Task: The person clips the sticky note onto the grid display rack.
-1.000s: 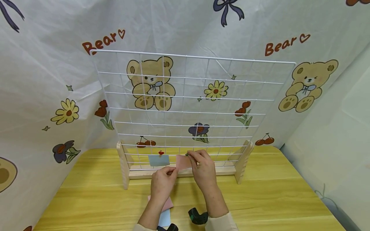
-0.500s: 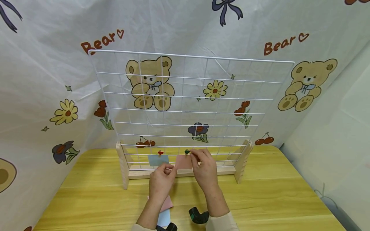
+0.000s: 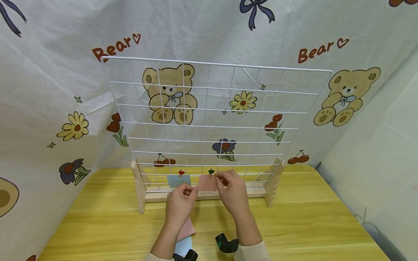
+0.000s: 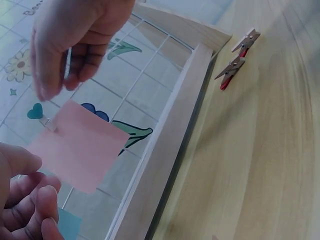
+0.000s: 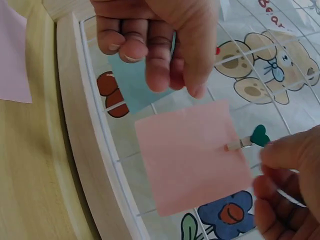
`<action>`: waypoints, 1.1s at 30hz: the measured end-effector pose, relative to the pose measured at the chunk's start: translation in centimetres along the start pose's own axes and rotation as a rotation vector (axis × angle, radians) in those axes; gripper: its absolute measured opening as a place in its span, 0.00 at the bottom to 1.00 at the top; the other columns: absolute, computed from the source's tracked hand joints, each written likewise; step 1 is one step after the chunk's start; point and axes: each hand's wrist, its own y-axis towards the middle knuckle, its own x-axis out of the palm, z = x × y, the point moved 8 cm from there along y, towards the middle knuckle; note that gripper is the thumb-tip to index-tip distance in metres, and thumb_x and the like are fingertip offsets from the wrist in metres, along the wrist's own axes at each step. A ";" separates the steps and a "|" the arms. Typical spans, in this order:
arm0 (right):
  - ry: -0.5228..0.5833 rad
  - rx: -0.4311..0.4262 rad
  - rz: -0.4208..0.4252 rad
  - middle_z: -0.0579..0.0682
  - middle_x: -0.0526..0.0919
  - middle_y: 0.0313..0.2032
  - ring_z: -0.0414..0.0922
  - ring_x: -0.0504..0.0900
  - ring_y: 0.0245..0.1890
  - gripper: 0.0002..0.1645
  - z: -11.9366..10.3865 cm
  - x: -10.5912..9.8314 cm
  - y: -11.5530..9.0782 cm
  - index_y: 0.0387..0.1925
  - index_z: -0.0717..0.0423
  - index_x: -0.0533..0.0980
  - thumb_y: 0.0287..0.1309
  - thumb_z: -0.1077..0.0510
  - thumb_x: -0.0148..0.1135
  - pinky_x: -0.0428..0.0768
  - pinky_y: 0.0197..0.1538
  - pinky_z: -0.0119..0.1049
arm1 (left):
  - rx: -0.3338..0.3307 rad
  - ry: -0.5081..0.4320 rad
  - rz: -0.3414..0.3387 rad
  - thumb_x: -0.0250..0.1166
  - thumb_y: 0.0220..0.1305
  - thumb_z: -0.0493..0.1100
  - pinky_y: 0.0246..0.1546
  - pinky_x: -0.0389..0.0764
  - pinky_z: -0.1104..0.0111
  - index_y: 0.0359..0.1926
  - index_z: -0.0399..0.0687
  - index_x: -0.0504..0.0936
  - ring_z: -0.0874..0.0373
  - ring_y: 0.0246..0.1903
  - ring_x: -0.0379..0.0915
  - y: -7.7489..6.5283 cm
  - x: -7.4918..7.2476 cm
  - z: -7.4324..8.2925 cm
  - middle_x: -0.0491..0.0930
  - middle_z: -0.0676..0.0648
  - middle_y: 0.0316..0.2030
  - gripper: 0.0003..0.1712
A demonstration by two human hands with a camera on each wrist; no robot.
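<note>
Having released the green clip (image 5: 259, 135), the right hand (image 3: 232, 192), like the left hand (image 3: 179, 203), has loose, empty fingers.

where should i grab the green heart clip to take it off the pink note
Probably best to pinch the clip by its green heart, coming from above: that end rises clear of the pink note, while the other end overlaps its top edge. The right hand is nearest.

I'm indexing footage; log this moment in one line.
pink note: clipped to grid by green-heart clip | left hand: beside note, empty | right hand: near clip, empty
</note>
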 end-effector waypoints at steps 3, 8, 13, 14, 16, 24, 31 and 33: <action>-0.018 0.064 -0.126 0.45 0.83 0.30 0.38 0.77 0.29 0.05 0.5 0.5 -0.1 0.37 0.52 0.88 0.59 0.62 0.72 0.77 0.32 0.30 | 0.007 -0.001 -0.025 0.71 0.64 0.49 0.20 0.69 0.71 0.26 0.52 0.85 0.63 0.17 0.69 -0.1 0.1 0.2 0.79 0.54 0.19 0.12; -0.030 0.075 -0.253 0.46 0.83 0.28 0.39 0.76 0.29 0.04 0.8 1.0 -0.3 0.35 0.55 0.87 0.58 0.64 0.70 0.77 0.33 0.30 | 0.024 0.008 -0.068 0.71 0.65 0.47 0.19 0.68 0.71 0.27 0.49 0.86 0.63 0.17 0.68 -0.3 0.2 0.4 0.79 0.53 0.19 0.11; -0.048 0.105 -0.346 0.45 0.83 0.27 0.38 0.76 0.28 0.02 1.5 1.0 -0.5 0.31 0.56 0.86 0.57 0.64 0.69 0.78 0.34 0.33 | 0.025 0.026 -0.086 0.70 0.65 0.47 0.20 0.69 0.71 0.27 0.51 0.86 0.63 0.17 0.68 -0.3 0.2 0.5 0.78 0.54 0.19 0.10; -0.049 0.120 -0.374 0.45 0.83 0.27 0.38 0.76 0.28 0.02 1.7 1.0 -0.7 0.31 0.56 0.85 0.58 0.64 0.69 0.78 0.34 0.33 | 0.023 0.031 -0.089 0.70 0.65 0.47 0.20 0.69 0.71 0.27 0.51 0.86 0.63 0.17 0.68 -0.4 0.2 0.5 0.78 0.55 0.19 0.10; -0.059 0.167 -0.452 0.43 0.82 0.26 0.38 0.74 0.26 0.03 2.3 1.1 -1.1 0.30 0.54 0.84 0.59 0.62 0.69 0.76 0.33 0.34 | 0.019 0.037 -0.101 0.70 0.66 0.48 0.19 0.69 0.71 0.28 0.51 0.86 0.63 0.17 0.68 -0.4 0.3 0.4 0.78 0.55 0.19 0.10; -0.110 0.378 -0.650 0.46 0.79 0.26 0.43 0.75 0.26 0.06 5.5 0.0 -2.7 0.29 0.52 0.81 0.61 0.59 0.69 0.74 0.32 0.38 | 0.001 0.100 -0.145 0.69 0.67 0.49 0.24 0.71 0.70 0.31 0.52 0.86 0.62 0.22 0.70 -0.6 0.1 -0.6 0.80 0.55 0.23 0.09; -0.129 0.409 -0.640 0.47 0.81 0.29 0.44 0.75 0.28 0.05 6.9 -0.8 -2.7 0.31 0.54 0.82 0.61 0.58 0.69 0.74 0.31 0.38 | 0.001 0.118 -0.169 0.68 0.67 0.49 0.25 0.70 0.70 0.31 0.52 0.86 0.62 0.23 0.70 -0.8 0.0 -0.9 0.80 0.55 0.23 0.09; -0.131 0.416 -0.640 0.47 0.81 0.30 0.44 0.75 0.28 0.05 7.1 -0.9 -2.8 0.31 0.54 0.82 0.61 0.58 0.70 0.74 0.31 0.38 | -0.004 0.122 -0.187 0.68 0.67 0.50 0.25 0.70 0.70 0.31 0.53 0.86 0.62 0.23 0.70 -0.9 0.1 -0.9 0.80 0.56 0.23 0.09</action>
